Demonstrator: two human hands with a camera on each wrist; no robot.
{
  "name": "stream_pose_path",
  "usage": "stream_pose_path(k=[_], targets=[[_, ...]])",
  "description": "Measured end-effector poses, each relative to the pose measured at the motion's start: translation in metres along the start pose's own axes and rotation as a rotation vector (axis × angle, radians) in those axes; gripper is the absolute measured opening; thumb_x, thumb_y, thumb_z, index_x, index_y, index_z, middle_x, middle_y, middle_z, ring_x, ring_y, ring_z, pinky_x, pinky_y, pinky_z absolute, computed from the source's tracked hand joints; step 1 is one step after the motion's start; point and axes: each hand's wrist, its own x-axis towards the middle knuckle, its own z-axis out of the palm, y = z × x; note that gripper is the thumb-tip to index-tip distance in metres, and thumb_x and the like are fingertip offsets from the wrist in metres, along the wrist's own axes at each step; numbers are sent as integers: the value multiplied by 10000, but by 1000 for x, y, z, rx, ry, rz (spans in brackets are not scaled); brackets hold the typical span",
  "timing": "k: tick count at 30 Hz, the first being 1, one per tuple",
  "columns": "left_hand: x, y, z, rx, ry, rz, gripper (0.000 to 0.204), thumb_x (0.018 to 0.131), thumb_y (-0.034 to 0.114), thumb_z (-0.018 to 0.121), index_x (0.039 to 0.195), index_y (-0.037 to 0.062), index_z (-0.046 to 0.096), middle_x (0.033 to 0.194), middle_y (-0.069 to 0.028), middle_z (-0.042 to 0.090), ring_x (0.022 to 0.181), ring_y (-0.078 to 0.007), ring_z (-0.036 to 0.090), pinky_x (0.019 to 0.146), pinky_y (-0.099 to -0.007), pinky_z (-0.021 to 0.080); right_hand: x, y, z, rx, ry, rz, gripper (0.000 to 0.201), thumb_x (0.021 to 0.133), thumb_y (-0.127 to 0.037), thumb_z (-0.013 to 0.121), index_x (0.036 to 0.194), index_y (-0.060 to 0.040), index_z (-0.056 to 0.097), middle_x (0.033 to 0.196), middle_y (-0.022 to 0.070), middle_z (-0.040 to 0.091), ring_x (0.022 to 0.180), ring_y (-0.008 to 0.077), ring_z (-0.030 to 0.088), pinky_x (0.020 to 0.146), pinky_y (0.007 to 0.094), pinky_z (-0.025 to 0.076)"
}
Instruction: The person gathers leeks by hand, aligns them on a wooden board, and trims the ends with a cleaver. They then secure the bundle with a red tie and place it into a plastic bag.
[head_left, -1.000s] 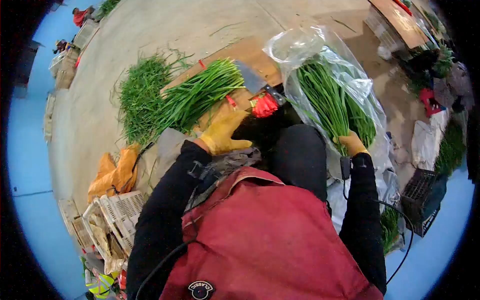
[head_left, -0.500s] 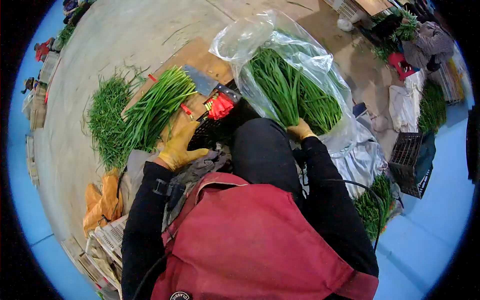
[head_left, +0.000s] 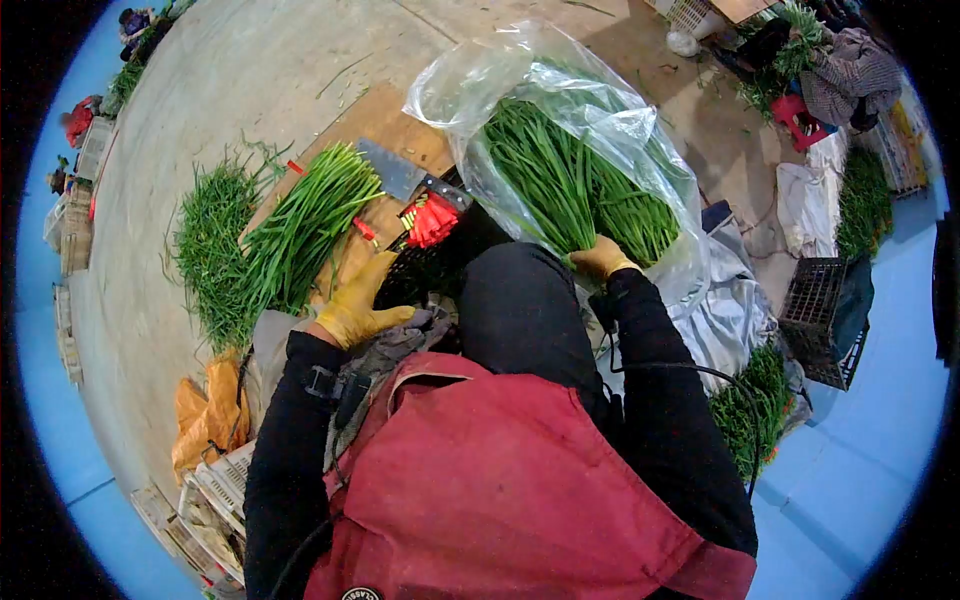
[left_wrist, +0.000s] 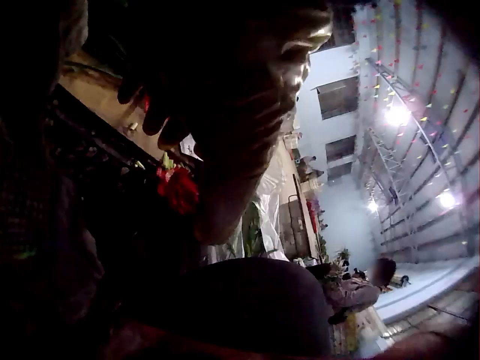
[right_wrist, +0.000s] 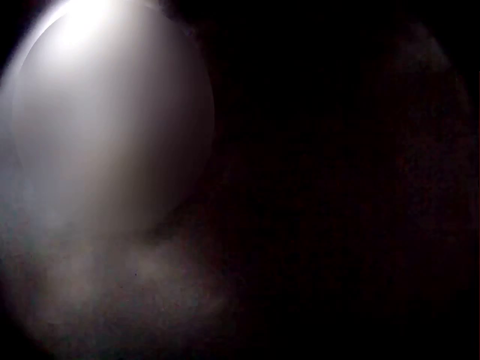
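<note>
My right hand (head_left: pixel 603 258), in a yellow glove, grips the near end of a bunch of garlic chives (head_left: pixel 540 165) inside a clear plastic bag (head_left: pixel 440 92). More chives lie beside that bunch in the bag. The left hand (head_left: pixel 358 305), also gloved, hangs empty with thumb and fingers spread, close to the near edge of a wooden board (head_left: pixel 405 125). On the board are a pile of trimmed chives (head_left: pixel 312 215) and a cleaver (head_left: pixel 393 172). A cluster of red ties (head_left: pixel 432 220) lies by the cleaver's handle. The right wrist view is blurred and dark.
Loose chive leaves (head_left: pixel 215 235) are heaped on the floor left of the board. An orange sack (head_left: pixel 210 415) and white crates (head_left: pixel 225 485) stand at lower left. To the right are a black crate (head_left: pixel 815 310) and another chive heap (head_left: pixel 750 410). A person (head_left: pixel 850 75) sits at far right.
The head view has turned, so the scene sits further left. My right hand, still gripping the chives, has come nearer my knee. The left hand stays empty beside the board.
</note>
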Motion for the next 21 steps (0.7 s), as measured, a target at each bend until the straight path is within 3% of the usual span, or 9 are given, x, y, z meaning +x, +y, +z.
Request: stream_pose_path(k=[4,7,8,9,11,14,17,18,21], targets=[[1,3,0,-43,-6,-19,917,749,405,751,1410,-29,286,1412,-219,380,1337,-301,338,1105,-362,257,-16,-23,-22,52,-64,-47,415,732,-235,721,1070,-13,628,932,95,675,815,195,614,753,336,478],[7,-16,7,-21,10,23,917,748,404,750,1412,-26,285,1410,-222,382,1336,-308,338,1103,-363,256,13,26,2,237,-41,-178,508,687,-317,771,1085,-38,625,997,144,674,900,273,632,796,356,480],[8,-13,5,-19,23,32,901,745,395,751,1402,-26,302,1398,-220,396,1326,-307,353,1094,-358,273,11,20,7,225,-99,-110,564,663,-306,790,1118,-30,602,1008,146,671,911,272,625,824,365,472],[7,-8,3,-16,35,40,884,742,386,753,1392,-26,318,1386,-217,410,1316,-307,368,1085,-354,290,2,20,11,129,10,-125,577,655,-311,790,1120,-27,601,1034,153,664,928,284,621,838,378,468],[4,2,-2,10,48,36,869,739,383,753,1382,-26,335,1374,-216,423,1306,-308,382,1076,-350,306,-2,11,4,58,-53,-40,589,673,-316,775,1152,-31,587,1062,148,656,957,283,613,850,384,463],[0,10,-6,76,33,18,887,742,396,750,1395,-20,317,1393,-219,400,1321,-311,360,1087,-358,285,-5,-9,-5,-181,-67,14,469,722,-256,706,1121,-29,610,993,120,669,873,215,607,803,331,466],[1,6,-5,80,4,12,912,749,400,744,1421,-9,282,1434,-221,348,1350,-310,316,1108,-370,242,-33,-51,-35,144,-216,-147,405,745,-226,681,1088,-21,613,929,91,662,803,168,581,747,317,465],[2,-2,-2,50,-6,5,911,751,400,742,1421,-11,281,1438,-221,342,1351,-309,314,1109,-370,242,-46,-60,-38,319,-199,-156,345,760,-198,673,1045,-12,619,888,60,647,769,128,546,720,295,451],[5,-1,1,7,-23,-4,905,754,399,739,1416,-21,286,1439,-220,343,1353,-303,313,1108,-368,244,-39,-45,-16,448,-148,-108,338,766,-189,679,1044,-5,623,915,67,657,826,152,571,770,300,453]])
